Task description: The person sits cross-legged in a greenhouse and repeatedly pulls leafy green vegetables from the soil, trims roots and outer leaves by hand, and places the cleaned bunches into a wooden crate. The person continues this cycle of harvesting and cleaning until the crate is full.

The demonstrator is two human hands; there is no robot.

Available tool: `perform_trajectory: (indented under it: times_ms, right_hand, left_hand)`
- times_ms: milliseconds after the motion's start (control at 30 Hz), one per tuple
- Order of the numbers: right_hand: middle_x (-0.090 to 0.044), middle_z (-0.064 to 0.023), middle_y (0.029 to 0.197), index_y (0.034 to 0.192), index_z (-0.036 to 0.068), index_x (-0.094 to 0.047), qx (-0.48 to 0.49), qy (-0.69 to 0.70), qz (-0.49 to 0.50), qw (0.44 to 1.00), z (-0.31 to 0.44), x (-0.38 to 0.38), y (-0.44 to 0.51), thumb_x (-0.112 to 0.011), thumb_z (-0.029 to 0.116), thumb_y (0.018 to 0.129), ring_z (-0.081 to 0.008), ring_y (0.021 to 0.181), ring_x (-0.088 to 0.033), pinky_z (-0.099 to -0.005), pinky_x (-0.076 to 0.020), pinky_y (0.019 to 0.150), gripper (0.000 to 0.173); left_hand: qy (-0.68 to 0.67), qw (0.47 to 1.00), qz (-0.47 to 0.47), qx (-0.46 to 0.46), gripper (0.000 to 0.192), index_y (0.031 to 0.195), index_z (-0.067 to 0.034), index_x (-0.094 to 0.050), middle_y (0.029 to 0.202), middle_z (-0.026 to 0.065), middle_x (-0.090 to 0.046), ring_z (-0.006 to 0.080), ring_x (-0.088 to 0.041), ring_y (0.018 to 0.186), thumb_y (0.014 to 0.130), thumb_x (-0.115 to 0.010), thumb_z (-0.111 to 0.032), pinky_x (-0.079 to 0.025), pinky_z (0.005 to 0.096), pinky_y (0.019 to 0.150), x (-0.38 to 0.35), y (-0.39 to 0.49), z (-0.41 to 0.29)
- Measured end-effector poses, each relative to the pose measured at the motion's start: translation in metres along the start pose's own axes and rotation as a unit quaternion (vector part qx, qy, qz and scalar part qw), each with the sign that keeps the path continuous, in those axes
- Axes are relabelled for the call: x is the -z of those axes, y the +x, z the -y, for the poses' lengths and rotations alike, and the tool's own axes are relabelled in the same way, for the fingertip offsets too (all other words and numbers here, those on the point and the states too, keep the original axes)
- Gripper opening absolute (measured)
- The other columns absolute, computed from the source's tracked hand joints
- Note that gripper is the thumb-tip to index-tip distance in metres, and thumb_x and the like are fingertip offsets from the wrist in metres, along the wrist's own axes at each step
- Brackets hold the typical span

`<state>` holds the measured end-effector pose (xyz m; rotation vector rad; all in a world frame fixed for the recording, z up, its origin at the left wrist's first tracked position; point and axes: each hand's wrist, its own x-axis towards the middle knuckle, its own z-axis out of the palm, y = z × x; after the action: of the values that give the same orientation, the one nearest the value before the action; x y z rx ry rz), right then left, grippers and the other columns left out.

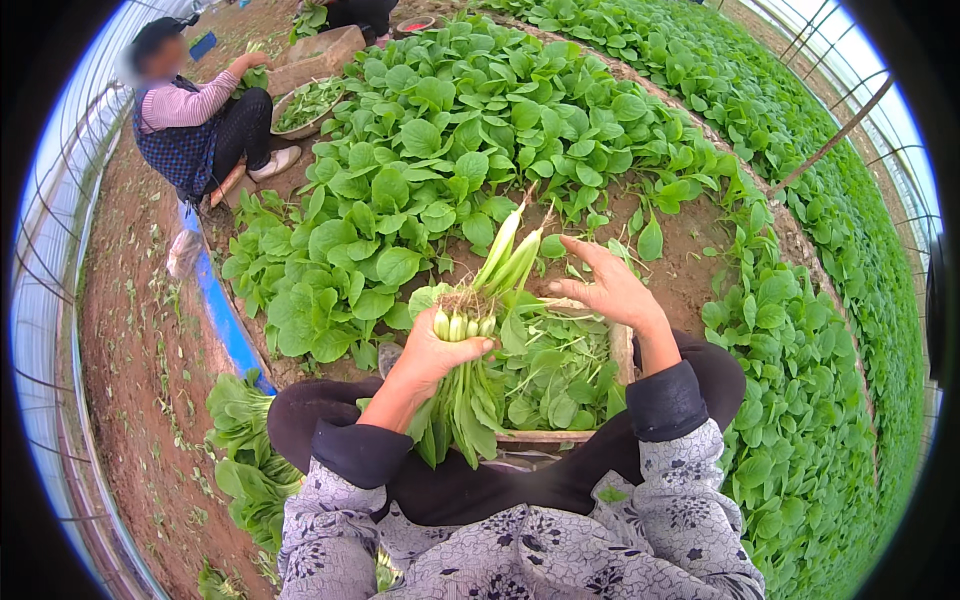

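My left hand (435,352) is closed round a bunch of leafy greens (469,397), with pale stem bases and tangled roots upward and leaves hanging down. Just beyond the roots, a couple of pale-stemmed plants (510,259) slant upward, roots uppermost; what supports them cannot be made out. My right hand (607,285) is to their right, thumb and fingers spread, with nothing in its grasp. Below it, between my knees, is a shallow box (621,352) holding loose leaves (562,367). The bunch partly covers the box's left side.
Dense growing greens (420,150) spread ahead and along the right. Bundled greens (255,450) lie on soil by my left knee, near a blue strip (225,315). At upper left a seated person (202,112) handles greens beside a basket (304,112). A pole (832,135) leans at right.
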<state>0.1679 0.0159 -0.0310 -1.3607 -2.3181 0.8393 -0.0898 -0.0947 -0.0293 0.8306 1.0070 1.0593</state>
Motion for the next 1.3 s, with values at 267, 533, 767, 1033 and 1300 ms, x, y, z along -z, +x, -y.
perform_trajectory:
  times_ms: [267,533,767,1033,1300]
  right_hand:
    - [-0.069,-0.015,0.094,0.121,-0.006,-0.058,0.111,0.67,-0.015,0.734,0.081,-0.027,0.037,-0.058,0.014,0.095,-0.0261,0.09,-0.068,-0.038,-0.0563,0.082,0.033]
    - [-0.07,-0.0103,0.091,0.119,-0.004,-0.062,0.096,0.294,-0.205,0.928,0.109,0.022,0.003,-0.064,0.009,0.09,-0.0191,0.075,-0.069,-0.0284,-0.0562,0.065,0.032]
    - [-0.06,-0.0116,0.079,0.117,-0.002,-0.058,0.14,-0.006,-0.254,0.957,0.141,-0.085,-0.003,-0.068,0.014,0.083,-0.0308,0.066,-0.058,-0.0385,-0.0463,0.061,0.039]
    - [-0.051,-0.0145,0.089,0.129,-0.006,-0.05,0.224,-0.131,-0.205,0.944,0.135,-0.08,0.001,-0.066,0.006,0.079,-0.0316,0.085,-0.05,-0.0419,-0.0414,0.077,0.054]
    - [-0.038,-0.0252,0.144,0.135,-0.008,-0.042,0.143,-0.212,-0.233,0.938,0.135,-0.102,0.014,-0.058,0.021,0.088,-0.0384,0.135,-0.034,-0.0508,-0.0293,0.107,0.058]
  left_hand:
    - [-0.06,0.998,0.031,-0.003,0.053,0.123,-0.001,-0.052,0.096,0.0079,-0.066,0.0198,-0.067,0.083,0.074,-0.071,0.002,-0.055,0.0332,0.075,-0.012,0.008,-0.011]
    - [-0.079,0.98,-0.119,-0.141,0.029,0.108,-0.001,-0.063,0.095,0.0087,-0.07,0.0155,-0.066,0.085,0.08,-0.07,0.001,-0.052,0.0284,0.078,0.007,0.026,-0.017]
    - [-0.125,0.949,-0.162,-0.24,0.031,0.11,0.001,-0.06,0.096,0.013,-0.068,0.0213,-0.067,0.084,0.081,-0.07,0.005,-0.056,0.0316,0.072,0.002,0.068,-0.006]
    - [-0.214,0.936,-0.176,-0.217,0.026,0.106,0.001,-0.061,0.092,0.0128,-0.068,0.0204,-0.067,0.078,0.081,-0.069,0.003,-0.056,0.0301,0.068,0.008,0.078,-0.006]
    - [-0.265,0.924,-0.185,-0.204,0.028,0.111,0.001,-0.058,0.098,0.0129,-0.067,0.0187,-0.066,0.083,0.086,-0.066,-0.007,-0.056,0.0301,0.073,0.008,0.074,-0.011]
